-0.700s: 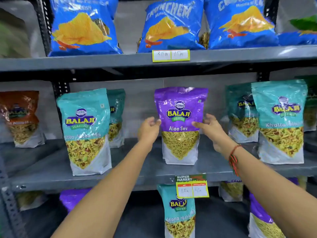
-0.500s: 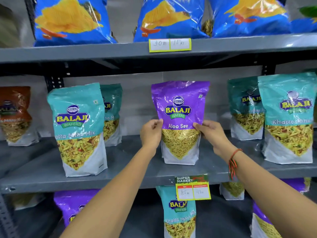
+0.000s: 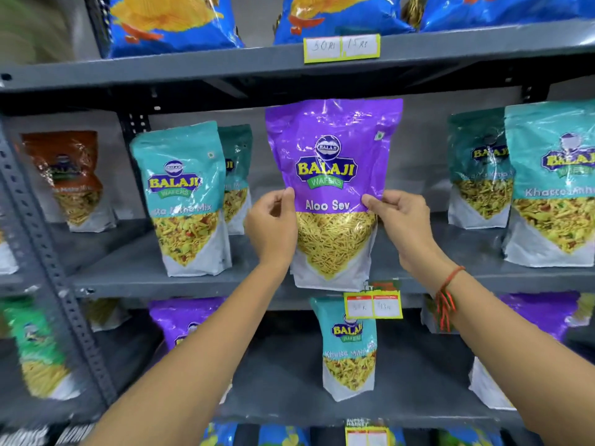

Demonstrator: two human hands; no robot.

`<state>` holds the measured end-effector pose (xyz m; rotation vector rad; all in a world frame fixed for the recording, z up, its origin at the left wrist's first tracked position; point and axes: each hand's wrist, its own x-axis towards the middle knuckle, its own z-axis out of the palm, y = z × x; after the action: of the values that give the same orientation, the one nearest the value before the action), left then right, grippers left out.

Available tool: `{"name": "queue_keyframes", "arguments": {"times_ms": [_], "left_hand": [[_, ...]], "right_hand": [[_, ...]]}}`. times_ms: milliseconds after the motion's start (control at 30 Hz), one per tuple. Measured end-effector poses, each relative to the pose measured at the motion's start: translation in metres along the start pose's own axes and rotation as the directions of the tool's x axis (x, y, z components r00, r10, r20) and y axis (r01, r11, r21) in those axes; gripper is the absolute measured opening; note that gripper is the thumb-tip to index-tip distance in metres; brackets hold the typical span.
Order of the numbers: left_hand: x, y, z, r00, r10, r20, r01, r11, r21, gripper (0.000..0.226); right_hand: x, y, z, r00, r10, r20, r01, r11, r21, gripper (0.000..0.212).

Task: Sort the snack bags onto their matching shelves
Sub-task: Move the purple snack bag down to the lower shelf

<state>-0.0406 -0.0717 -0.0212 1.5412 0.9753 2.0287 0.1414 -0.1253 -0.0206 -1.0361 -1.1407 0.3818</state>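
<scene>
Purple Aloo Sev bag (image 3: 333,175) stood upright, long axis vertical, label facing the camera, in front of the middle shelf (image 3: 145,281). Left hand (image 3: 272,226) and right hand (image 3: 402,220) each pinched a side edge. Its bottom corner hid part of a price tag (image 3: 373,304). Five teal bags were visible; the far-right one was cut off.

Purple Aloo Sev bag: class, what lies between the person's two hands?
In the head view, the purple plastic Aloo Sev bag lies between the left hand and right hand, its side edges pinched by both.
</scene>
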Motion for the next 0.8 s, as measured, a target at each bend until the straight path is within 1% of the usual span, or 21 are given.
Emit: {"name": "queue_keyframes", "arguments": {"times_ms": [67,167,233,300,333,367,433,467,500,533,567,667,700,800], "left_hand": [[-0.013,0.007,-0.025,1.0,0.013,-0.017,-0.013,0.999,-0.04,0.019],[-0.04,0.005,-0.069,1.0,-0.012,-0.025,0.01,0.998,-0.064,0.013],[-0.064,-0.004,-0.1,0.999,-0.03,-0.023,0.029,0.999,-0.019,0.014],[-0.092,-0.018,-0.128,0.999,-0.031,-0.011,0.032,0.997,0.066,0.013],[-0.107,-0.027,-0.141,0.999,-0.042,-0.004,0.042,0.993,0.107,0.012],[-0.122,-0.039,-0.153,0.998,-0.064,0.006,0.063,0.988,0.144,0.011],[-0.148,-0.065,-0.173,0.992,-0.121,0.032,0.112,0.971,0.209,0.011],[-0.159,-0.08,-0.179,0.988,-0.149,0.047,0.134,0.961,0.241,0.014],[-0.168,-0.094,-0.183,0.982,-0.178,0.056,0.156,0.948,0.277,0.016],[-0.174,-0.108,-0.186,0.976,-0.208,0.06,0.179,0.932,0.316,0.017],[-0.178,-0.121,-0.186,0.971,-0.232,0.059,0.197,0.915,0.353,0.019],[-0.18,-0.161,-0.181,0.959,-0.278,0.059,0.229,0.879,0.418,0.029],[-0.178,-0.174,-0.178,0.956,-0.288,0.057,0.235,0.867,0.439,0.034],[-0.168,-0.21,-0.167,0.948,-0.312,0.057,0.242,0.828,0.505,0.043]], "right_hand": [[-0.023,-0.011,0.007,0.999,0.008,0.033,-0.01,0.999,0.043,0.015],[-0.064,-0.015,0.018,0.993,0.043,0.11,-0.054,0.994,0.097,0.013],[-0.091,-0.005,0.023,0.984,0.053,0.172,-0.069,0.994,0.089,0.013],[-0.117,0.018,0.028,0.966,0.074,0.248,-0.086,0.995,0.04,0.013],[-0.13,0.034,0.031,0.954,0.095,0.284,-0.101,0.995,0.006,0.017],[-0.142,0.052,0.034,0.942,0.136,0.308,-0.13,0.991,-0.04,0.033],[-0.165,0.094,0.04,0.916,0.225,0.333,-0.189,0.972,-0.139,0.078],[-0.174,0.113,0.043,0.905,0.251,0.344,-0.199,0.963,-0.181,0.092],[-0.182,0.13,0.046,0.895,0.277,0.35,-0.21,0.953,-0.218,0.099],[-0.189,0.146,0.049,0.892,0.299,0.339,-0.218,0.941,-0.257,0.099],[-0.193,0.159,0.052,0.89,0.323,0.32,-0.234,0.929,-0.288,0.091],[-0.195,0.188,0.067,0.874,0.404,0.269,-0.307,0.889,-0.338,0.037],[-0.193,0.199,0.073,0.867,0.428,0.256,-0.325,0.875,-0.359,0.027],[-0.182,0.228,0.088,0.865,0.455,0.211,-0.343,0.844,-0.413,0.027]]}}
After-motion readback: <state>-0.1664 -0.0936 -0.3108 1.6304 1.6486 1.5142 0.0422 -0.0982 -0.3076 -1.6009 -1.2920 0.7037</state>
